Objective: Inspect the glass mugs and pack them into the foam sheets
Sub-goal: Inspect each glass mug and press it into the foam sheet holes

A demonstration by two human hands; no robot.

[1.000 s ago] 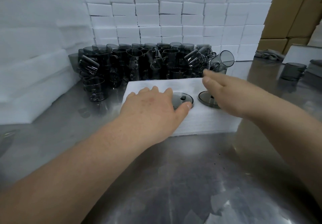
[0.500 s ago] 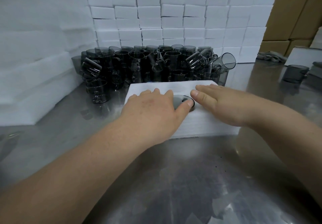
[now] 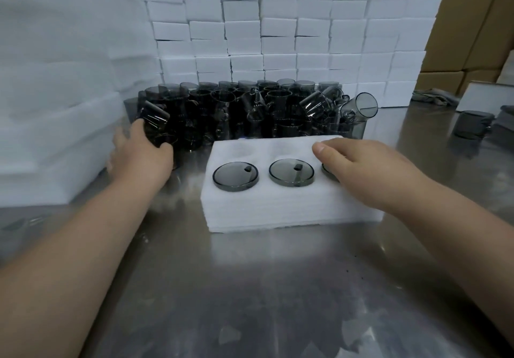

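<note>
Foam block [image 3: 278,210]: one, mid-table [image 3: 250,288].
Packed mugs [image 3: 291,172]: three, bases up in the block's near row. The rightmost is partly under the right hand [image 3: 367,171], whose fingers lie relaxed over it.
Mug pile [image 3: 250,112]: behind the block, too many to count.
Left hand [image 3: 141,157]: left of the block, fingers curled round one end mug [image 3: 157,135].
Foam sheets [image 3: 55,135]: stacked further left.

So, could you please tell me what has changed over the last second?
The left hand left the foam block and went left to the mug pile, where it takes a grip on a mug at the edge, uncovering the left packed mug. The right hand stays on the block's right side, covering a third mug. Block, middle packed mug and pile kept their places.
</note>
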